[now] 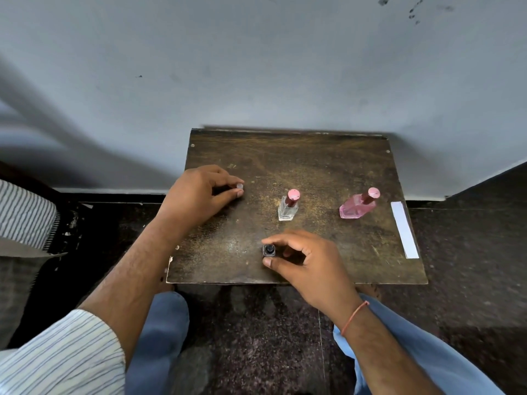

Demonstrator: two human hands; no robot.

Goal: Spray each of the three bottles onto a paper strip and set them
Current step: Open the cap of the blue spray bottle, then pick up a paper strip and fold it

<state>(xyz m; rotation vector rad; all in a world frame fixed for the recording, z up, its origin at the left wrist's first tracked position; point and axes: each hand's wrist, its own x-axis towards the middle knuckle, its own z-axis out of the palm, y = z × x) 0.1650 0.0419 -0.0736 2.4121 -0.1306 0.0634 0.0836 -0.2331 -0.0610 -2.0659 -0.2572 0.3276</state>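
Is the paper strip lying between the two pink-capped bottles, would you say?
No, the paper strip lies at the table's right edge, to the right of both the clear bottle and the pink bottle.

A small dark brown wooden table [313, 163] with a worn, scratched top stands against a pale wall. On it stand a clear square glass bottle with a pink cap [288, 206] near the centre and a pink faceted glass bottle with a pink cap [358, 207] to its right. A white paper strip [404, 229] lies flat along the right edge. A small dark square-capped bottle [269, 250] stands near the front edge.
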